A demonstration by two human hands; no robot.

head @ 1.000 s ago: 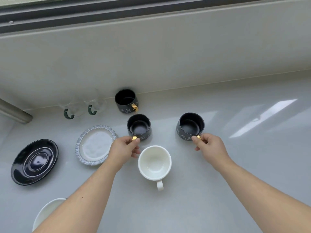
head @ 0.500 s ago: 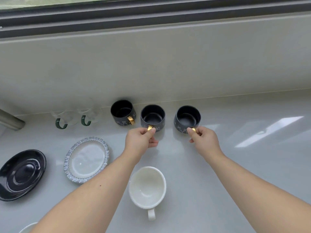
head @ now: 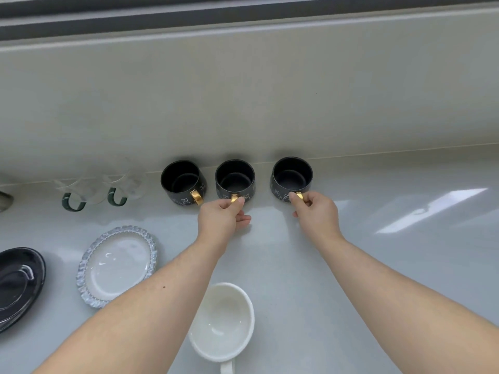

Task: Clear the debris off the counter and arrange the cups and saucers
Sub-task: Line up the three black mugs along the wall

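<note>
Three black cups with gold handles stand in a row against the back wall. My left hand [head: 222, 217] pinches the handle of the middle black cup [head: 234, 177]. My right hand [head: 314, 211] pinches the handle of the right black cup [head: 291, 175]. The left black cup [head: 181, 181] stands free beside them. A white cup [head: 222, 322] sits between my forearms near the front. A white saucer with a beaded glass rim [head: 116, 264] and a black saucer [head: 17, 284] lie at the left.
Two clear glass cups with green handles [head: 94, 190] stand by the wall at the left. A grey pipe end [head: 4, 201] shows at the far left edge. The pale counter [head: 391, 265] stretches to the right, with bright window glare.
Both hands have pushed their black cups away from me to the back wall, in line with the third black cup. The white cup now lies nearer the frame's bottom.
</note>
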